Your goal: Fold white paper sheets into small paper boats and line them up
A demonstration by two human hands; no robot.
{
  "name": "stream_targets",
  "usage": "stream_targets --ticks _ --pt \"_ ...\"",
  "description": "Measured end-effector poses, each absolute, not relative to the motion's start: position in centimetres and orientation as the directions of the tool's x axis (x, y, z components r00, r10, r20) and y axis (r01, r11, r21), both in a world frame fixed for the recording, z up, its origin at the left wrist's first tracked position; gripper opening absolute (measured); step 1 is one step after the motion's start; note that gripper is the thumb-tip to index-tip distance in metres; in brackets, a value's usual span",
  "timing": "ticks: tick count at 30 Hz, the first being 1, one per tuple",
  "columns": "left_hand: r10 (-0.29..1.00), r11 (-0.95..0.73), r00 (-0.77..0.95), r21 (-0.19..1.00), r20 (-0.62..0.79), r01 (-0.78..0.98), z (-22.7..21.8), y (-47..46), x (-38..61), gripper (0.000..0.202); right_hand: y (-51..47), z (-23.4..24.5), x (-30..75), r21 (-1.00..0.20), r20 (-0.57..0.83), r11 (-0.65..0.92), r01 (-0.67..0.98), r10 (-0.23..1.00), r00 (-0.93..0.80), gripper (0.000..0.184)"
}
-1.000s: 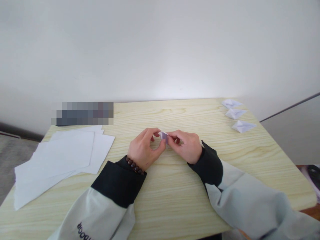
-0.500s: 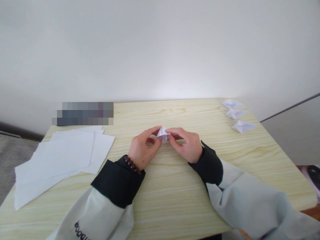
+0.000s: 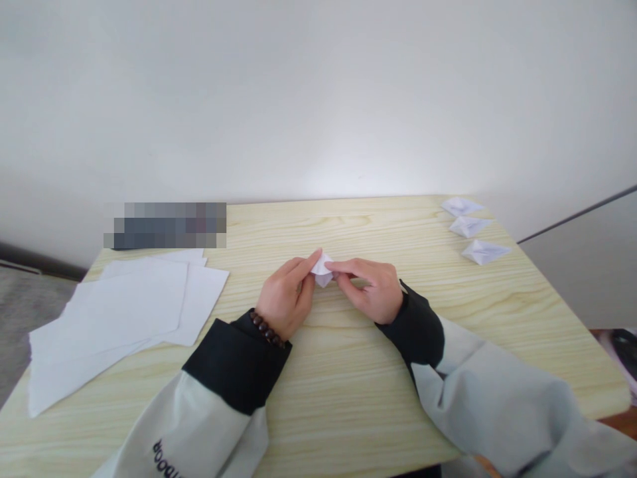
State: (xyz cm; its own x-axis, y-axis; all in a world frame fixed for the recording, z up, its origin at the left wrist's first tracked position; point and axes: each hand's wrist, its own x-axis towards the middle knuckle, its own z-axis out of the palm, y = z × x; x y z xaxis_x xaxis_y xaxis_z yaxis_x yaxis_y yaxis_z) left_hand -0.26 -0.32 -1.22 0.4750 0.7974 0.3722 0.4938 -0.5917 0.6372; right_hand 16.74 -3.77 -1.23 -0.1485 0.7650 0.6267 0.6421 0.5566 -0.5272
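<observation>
A small folded piece of white paper [image 3: 322, 268] is pinched between both my hands just above the middle of the wooden table [image 3: 348, 398]. My left hand [image 3: 285, 299], with a beaded bracelet at the wrist, grips its left side with fingertips pressed together. From the right, my right hand [image 3: 371, 287] holds the other side with thumb and fingers closed on it. Most of the paper is hidden by my fingers.
A loose stack of white sheets [image 3: 119, 318] lies on the table's left side. Three folded paper shapes [image 3: 470, 227] sit in a row at the far right corner. A blurred dark object [image 3: 164, 226] lies at the back left edge, by the wall.
My fingers have shifted on the folded paper, which has turned and now shows a whiter, more open face. Both hands stayed at the same spot on the table.
</observation>
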Motion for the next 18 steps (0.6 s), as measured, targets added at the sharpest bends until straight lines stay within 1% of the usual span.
stream_targets --ticks 4,6,7,9,11,14,16,18 --pt "0.902 -0.345 0.396 0.835 0.170 0.428 -0.7 0.0 -0.4 0.041 -3.7 -1.2 16.9 -0.547 0.631 0.566 0.617 0.763 -0.141 0.024" --pt "0.908 -0.258 0.408 0.895 0.096 0.363 -0.4 0.1 -0.6 0.044 -3.7 -1.2 16.9 -0.554 0.627 0.558 0.617 0.768 -0.131 0.024" --pt "0.903 -0.242 0.419 0.915 0.091 0.324 -0.2 0.2 -0.6 0.043 -3.7 -1.1 16.9 -0.556 0.623 0.552 0.622 0.772 -0.128 0.024" --pt "0.906 -0.229 0.413 0.931 0.097 0.284 0.0 0.2 -0.7 0.040 -3.7 -1.1 17.0 -0.555 0.614 0.543 0.630 0.778 -0.130 0.025" --pt "0.919 -0.215 0.385 0.929 0.088 0.301 -0.1 0.2 -0.7 0.039 -3.7 -1.0 17.1 -0.550 0.616 0.550 0.628 0.775 -0.138 0.025" --pt "0.929 -0.188 0.364 0.930 0.063 0.316 -0.5 0.3 -0.5 0.044 -3.7 -0.8 17.1 -0.550 0.619 0.562 0.617 0.771 -0.150 0.025" --pt "0.928 -0.173 0.366 0.945 0.063 0.276 -0.8 0.3 -0.5 0.044 -3.8 -0.8 17.0 -0.559 0.617 0.570 0.603 0.771 -0.157 0.024" --pt "0.929 -0.152 0.365 0.963 0.063 0.221 -0.9 0.3 -0.4 0.041 -3.8 -0.9 16.9 -0.598 0.597 0.554 0.579 0.790 -0.139 0.020"
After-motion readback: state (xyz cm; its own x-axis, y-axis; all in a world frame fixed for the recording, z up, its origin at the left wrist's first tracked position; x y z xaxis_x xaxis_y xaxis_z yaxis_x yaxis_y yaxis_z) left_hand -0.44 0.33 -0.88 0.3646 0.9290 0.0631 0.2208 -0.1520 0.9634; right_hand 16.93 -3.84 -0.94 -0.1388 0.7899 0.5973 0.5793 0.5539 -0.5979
